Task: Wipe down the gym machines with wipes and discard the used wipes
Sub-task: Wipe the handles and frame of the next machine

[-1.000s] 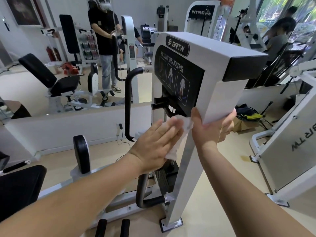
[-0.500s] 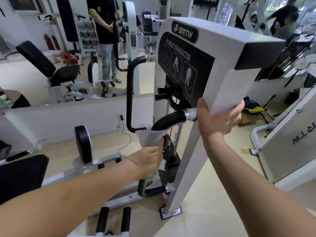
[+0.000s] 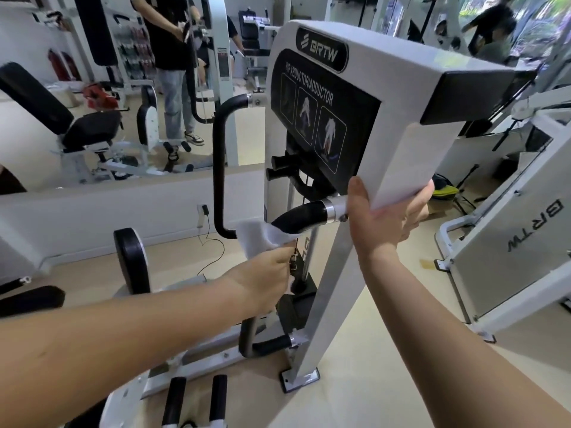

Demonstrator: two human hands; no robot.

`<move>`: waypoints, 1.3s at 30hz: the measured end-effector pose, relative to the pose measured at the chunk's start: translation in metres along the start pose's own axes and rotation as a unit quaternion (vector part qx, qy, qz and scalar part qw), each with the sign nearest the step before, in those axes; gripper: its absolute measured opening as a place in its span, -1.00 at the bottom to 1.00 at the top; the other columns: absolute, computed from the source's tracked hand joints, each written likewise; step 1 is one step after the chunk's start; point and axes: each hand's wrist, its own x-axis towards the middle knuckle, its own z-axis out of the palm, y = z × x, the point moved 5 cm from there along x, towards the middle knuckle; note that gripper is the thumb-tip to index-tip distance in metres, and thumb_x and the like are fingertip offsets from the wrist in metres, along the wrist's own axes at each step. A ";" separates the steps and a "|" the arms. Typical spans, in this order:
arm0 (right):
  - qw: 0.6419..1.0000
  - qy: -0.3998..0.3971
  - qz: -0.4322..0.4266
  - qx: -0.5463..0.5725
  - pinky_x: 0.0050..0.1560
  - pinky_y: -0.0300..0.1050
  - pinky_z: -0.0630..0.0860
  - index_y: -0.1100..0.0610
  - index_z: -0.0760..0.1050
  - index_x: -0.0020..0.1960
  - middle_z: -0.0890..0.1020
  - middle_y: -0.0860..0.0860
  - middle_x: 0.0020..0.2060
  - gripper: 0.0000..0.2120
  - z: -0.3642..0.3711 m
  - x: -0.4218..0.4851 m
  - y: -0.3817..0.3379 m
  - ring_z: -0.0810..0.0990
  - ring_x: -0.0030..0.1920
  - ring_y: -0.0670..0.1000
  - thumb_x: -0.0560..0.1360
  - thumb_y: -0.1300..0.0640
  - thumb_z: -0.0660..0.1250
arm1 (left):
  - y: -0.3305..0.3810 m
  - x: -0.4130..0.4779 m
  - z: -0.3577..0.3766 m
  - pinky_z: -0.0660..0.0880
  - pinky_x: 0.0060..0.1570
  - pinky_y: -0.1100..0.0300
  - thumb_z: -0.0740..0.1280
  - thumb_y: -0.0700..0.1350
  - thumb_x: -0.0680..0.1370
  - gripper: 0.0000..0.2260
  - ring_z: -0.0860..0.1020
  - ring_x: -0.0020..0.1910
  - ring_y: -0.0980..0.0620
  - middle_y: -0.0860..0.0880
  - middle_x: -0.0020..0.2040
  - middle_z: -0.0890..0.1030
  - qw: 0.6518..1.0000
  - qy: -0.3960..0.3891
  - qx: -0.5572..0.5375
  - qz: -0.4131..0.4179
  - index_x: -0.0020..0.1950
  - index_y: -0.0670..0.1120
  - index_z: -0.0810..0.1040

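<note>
One white gym machine (image 3: 398, 143), lettered BRTW and Hip Abductor/Adductor, fills the middle of the view, its slanted post standing on the pale floor. Near its right side is another white machine (image 3: 506, 242) with the same lettering. Behind, a person in a black top (image 3: 167, 41) stands among further equipment. The right hand (image 3: 383, 217) grips the lower edge of the machine's head, thumb on the front face, fingers curled round the back. Beside it a black handle (image 3: 301, 216) juts leftward. The left hand (image 3: 265, 279) holds a white wipe (image 3: 258, 239), bunched up against the handle's tip.
</note>
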 end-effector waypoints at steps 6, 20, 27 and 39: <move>1.000 -0.009 0.008 -0.004 0.51 0.31 0.20 -0.01 -0.11 0.65 0.21 0.07 0.49 0.18 -0.002 0.000 -0.002 0.25 0.46 0.18 0.27 -0.38 0.44 | 0.086 0.000 0.012 0.30 0.11 -0.13 0.32 -0.05 0.61 -0.84 0.44 -0.17 -0.14 -0.10 -0.06 0.57 0.931 -0.214 -0.295 0.027 0.04 -0.13 0.60; 1.000 0.010 -0.011 0.008 0.45 0.31 0.29 0.03 0.00 0.64 0.28 0.12 0.45 0.08 -0.004 -0.005 -0.007 0.34 0.41 0.23 0.32 -0.29 0.47 | 0.025 -0.096 0.112 0.47 -0.12 0.10 0.27 0.07 0.64 -0.65 0.57 -0.22 -0.11 -0.14 -0.22 0.62 0.094 -0.046 -0.864 -0.492 0.10 -0.23 0.57; 1.000 0.005 -0.006 0.015 0.48 0.30 0.25 0.01 -0.02 0.65 0.25 0.11 0.48 0.09 -0.004 -0.004 -0.004 0.30 0.45 0.22 0.33 -0.30 0.47 | -0.077 -0.115 0.044 0.37 -0.23 0.07 0.06 0.15 0.72 -0.54 0.51 -0.23 -0.07 -0.08 -0.24 0.54 0.289 0.160 -0.719 -0.612 -0.20 -0.12 0.45; 1.000 0.005 -0.007 0.011 0.47 0.34 0.25 -0.02 -0.07 0.65 0.23 0.07 0.46 0.11 -0.001 -0.003 -0.001 0.28 0.41 0.19 0.32 -0.34 0.45 | -0.041 -0.074 0.016 0.41 0.38 0.06 0.41 0.11 0.46 -0.21 0.34 0.47 0.25 0.35 0.51 0.29 0.388 0.189 -0.827 -0.361 0.58 0.40 0.06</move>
